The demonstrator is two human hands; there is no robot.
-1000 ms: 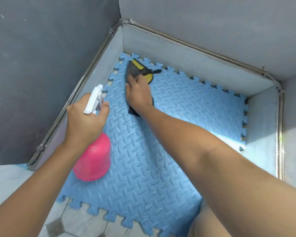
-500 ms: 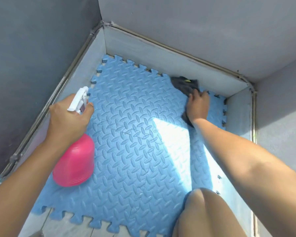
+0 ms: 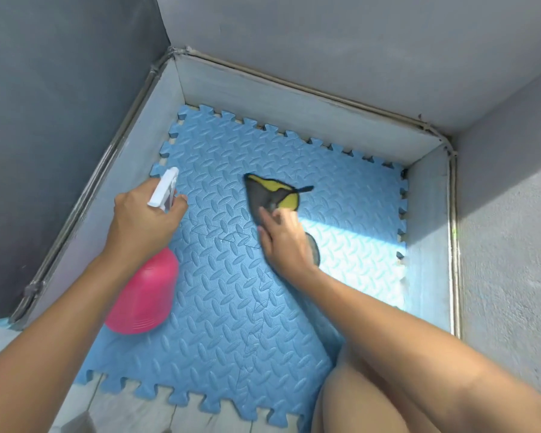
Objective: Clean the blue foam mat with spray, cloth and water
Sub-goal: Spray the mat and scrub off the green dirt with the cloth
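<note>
Cloth (image 3: pixel 260 195) now mid mat (image 3: pixel 231 307), under seemingly flat right hand (image 3: pixel 283 242); left hand (image 3: pixel 141 223) grips bottle (image 3: pixel 144 295).

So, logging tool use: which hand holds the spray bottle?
The left hand grips the pink spray bottle; the right hand presses the grey-yellow cloth on the blue mat.

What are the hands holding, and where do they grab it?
The left hand grips the pink spray bottle at its white trigger neck. The right hand presses flat on the near end of the dark cloth.
</note>
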